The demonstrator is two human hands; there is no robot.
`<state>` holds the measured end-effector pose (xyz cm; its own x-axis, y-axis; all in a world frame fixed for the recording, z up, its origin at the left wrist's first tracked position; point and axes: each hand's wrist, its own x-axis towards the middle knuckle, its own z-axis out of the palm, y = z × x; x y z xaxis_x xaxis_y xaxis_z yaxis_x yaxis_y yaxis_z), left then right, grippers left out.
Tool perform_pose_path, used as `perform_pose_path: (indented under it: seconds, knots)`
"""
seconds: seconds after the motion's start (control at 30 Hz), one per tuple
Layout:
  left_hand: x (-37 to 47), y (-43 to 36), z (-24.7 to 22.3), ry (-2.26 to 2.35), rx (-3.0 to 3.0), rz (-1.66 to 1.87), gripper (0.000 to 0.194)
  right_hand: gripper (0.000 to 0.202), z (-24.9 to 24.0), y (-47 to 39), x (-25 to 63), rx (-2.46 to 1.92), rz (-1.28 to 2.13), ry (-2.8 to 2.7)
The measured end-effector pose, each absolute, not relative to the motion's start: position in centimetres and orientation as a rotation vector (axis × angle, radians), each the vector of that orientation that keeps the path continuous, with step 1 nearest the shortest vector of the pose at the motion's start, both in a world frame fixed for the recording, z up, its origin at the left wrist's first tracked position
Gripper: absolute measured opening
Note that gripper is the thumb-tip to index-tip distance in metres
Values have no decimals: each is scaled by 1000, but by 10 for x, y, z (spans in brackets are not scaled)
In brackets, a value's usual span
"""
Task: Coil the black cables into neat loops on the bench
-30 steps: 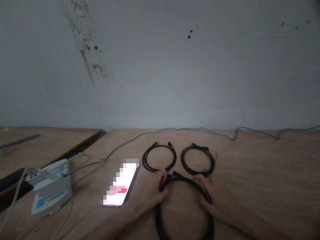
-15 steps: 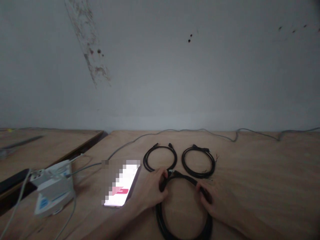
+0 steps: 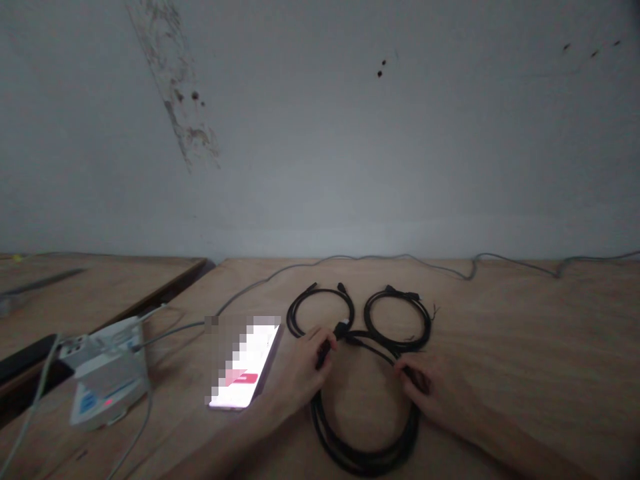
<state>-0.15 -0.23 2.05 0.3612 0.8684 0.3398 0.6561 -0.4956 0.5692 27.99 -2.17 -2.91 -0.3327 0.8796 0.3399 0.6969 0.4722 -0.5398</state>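
Note:
A coiled black cable (image 3: 367,460) lies on the wooden table nearest to me, with both hands at its sides. My left hand (image 3: 313,360) is closed around the coil's upper left part; a dark plug with a pale tip (image 3: 343,327) sticks out past the fingers. On the upper right of the same loop, my right hand (image 3: 425,380) pinches the cable. Behind it lie two smaller black coils, a left coil (image 3: 295,310) and a right coil (image 3: 367,313), each with its connector ends at the far side. My left fingers partly cover the left coil's near edge.
Left of my left forearm lies a phone (image 3: 245,393) with a lit screen, partly pixelated. A white power strip (image 3: 107,380) with plugs and cords stands further left, by the gap between tables. A thin grey cable (image 3: 295,267) runs along the wall.
The near coil has shifted a little away from me, and its top strands have spread apart. The plug at my left hand now sticks up more clearly. Both hands keep their hold.

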Motion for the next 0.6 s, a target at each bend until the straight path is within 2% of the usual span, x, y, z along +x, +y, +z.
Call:
perform_pose_path:
  seconds: [0.07, 0.17, 0.33, 0.43, 0.5, 0.6]
  knots:
    - [-7, 4, 16, 1306, 2296, 1029, 18, 25, -30, -20, 279, -1264, 444, -2086]
    - [-14, 13, 7, 1383, 2324, 1061, 20, 31, -27, -21, 277, -1216, 473, -2087]
    - [-17, 17, -2, 1446, 2427, 943, 24, 28, -23, -21, 278, -1161, 511, -2145]
    - [-11, 9, 8, 1386, 2571, 954, 16, 27, -24, -21, 279, -1162, 508, -2146]
    - [-6, -1, 17, 1238, 2666, 810, 5, 27, -23, -21, 279, -1158, 501, -2159]
    - [1, -15, 20, 927, 2731, 494, 18, 28, -21, -21, 280, -1146, 506, -2173]
